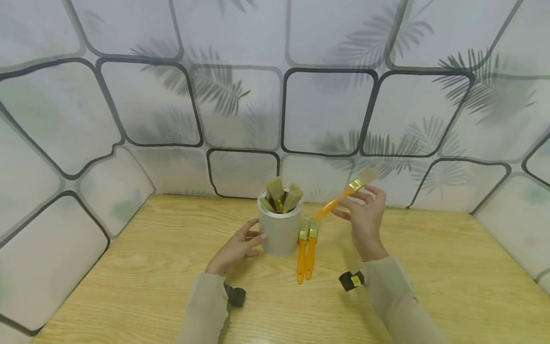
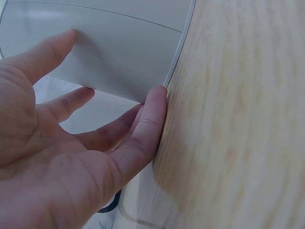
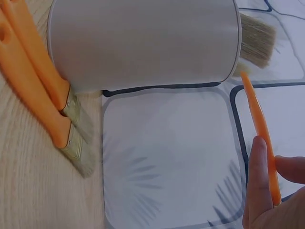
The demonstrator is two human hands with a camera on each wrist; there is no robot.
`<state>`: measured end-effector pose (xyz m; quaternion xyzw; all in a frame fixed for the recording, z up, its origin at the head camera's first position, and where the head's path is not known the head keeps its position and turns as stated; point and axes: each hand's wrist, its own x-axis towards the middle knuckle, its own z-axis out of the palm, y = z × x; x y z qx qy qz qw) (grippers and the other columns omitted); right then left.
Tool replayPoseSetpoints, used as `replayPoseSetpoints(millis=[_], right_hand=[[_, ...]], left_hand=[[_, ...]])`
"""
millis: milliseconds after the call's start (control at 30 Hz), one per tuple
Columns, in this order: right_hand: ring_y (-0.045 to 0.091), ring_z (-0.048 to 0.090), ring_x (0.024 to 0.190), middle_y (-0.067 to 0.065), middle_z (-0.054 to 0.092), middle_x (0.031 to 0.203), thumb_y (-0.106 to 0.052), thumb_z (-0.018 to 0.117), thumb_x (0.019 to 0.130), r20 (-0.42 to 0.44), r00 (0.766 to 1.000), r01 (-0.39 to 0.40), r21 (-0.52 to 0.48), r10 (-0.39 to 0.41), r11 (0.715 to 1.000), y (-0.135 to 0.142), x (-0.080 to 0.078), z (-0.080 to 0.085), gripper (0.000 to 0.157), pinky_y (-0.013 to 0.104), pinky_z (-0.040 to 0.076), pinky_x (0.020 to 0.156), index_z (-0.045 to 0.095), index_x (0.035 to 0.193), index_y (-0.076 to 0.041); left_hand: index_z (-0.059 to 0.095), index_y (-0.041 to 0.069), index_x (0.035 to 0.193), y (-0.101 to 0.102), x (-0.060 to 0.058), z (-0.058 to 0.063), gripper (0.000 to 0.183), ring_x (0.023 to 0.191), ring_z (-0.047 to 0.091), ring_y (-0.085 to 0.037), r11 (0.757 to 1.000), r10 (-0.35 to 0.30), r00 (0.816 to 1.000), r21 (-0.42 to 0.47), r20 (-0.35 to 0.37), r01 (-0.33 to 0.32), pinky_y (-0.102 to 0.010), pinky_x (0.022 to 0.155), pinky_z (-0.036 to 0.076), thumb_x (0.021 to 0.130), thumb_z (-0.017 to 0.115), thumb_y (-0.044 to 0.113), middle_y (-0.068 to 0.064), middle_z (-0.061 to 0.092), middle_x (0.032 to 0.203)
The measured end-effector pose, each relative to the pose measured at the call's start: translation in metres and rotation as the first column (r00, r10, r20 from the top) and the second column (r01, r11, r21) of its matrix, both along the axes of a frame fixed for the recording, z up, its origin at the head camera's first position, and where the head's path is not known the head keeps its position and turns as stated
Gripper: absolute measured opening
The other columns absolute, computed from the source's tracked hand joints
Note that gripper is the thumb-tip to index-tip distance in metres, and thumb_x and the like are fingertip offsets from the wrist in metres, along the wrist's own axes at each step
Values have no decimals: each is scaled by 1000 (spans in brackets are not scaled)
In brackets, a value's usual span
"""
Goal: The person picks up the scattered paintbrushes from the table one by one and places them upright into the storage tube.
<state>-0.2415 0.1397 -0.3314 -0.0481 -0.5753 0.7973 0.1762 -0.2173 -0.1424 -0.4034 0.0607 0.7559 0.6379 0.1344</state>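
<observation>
A white cylindrical container (image 1: 279,236) stands upright on the table, with several paintbrushes (image 1: 293,195) inside, bristles up. Beside its left wall is my left hand (image 1: 235,246), thumb and fingertips touching the side, palm apart from it, as the left wrist view (image 2: 71,143) shows. My right hand (image 1: 368,217) pinches a paintbrush (image 1: 333,204) by its orange handle. That brush is tilted in the air right of the container, bristles up and to the right, handle end toward the container. Two more orange-handled paintbrushes (image 1: 302,258) lie side by side just right of the container, bristles away from me.
The wood-grain table (image 1: 159,277) reaches back to a wall (image 1: 240,110) covered with a stone-and-leaf pattern. Similar panels stand at left and right. A dark wrist camera (image 1: 351,281) sits by the right cuff, another (image 1: 235,295) by the left.
</observation>
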Motion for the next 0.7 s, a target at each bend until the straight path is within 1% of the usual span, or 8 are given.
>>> replayPoseSetpoints(millis=[100, 267, 533, 700], right_hand=[[16, 64, 73, 13, 45, 110, 20, 64, 88, -33, 999, -3, -25, 2, 1000, -3, 0, 2, 63, 37, 64, 68, 29, 133, -9], [16, 62, 69, 13, 45, 111, 20, 63, 87, -74, 997, -12, -43, 9, 999, -9, 0, 8, 63, 37, 64, 67, 29, 132, -9], [23, 60, 82, 12, 43, 111, 19, 62, 89, -99, 995, -14, -38, 10, 999, -23, -2, 16, 62, 41, 64, 70, 28, 135, -7], [22, 56, 83, 12, 43, 111, 20, 62, 88, -144, 990, -16, -36, 10, 999, -35, -4, 18, 63, 38, 64, 67, 28, 135, -6]], left_hand=[[26, 9, 161, 0, 0, -1, 70, 129, 51, -45, 1000, 6, 1000, 13, 2, -6, -50, 102, 52, 104, 62, 25, -29, 41, 146], [26, 9, 161, 0, 0, -1, 70, 129, 51, -45, 1000, 5, 1000, 10, -3, -5, -51, 101, 52, 104, 62, 25, -28, 42, 145], [26, 8, 161, 0, 0, -2, 69, 127, 53, -44, 1000, 12, 1000, 6, -3, -12, -49, 101, 53, 104, 62, 24, -29, 42, 146], [27, 8, 160, 0, 0, -2, 68, 127, 53, -44, 1000, 13, 1000, 4, -7, -13, -49, 101, 53, 104, 62, 24, -29, 42, 146]])
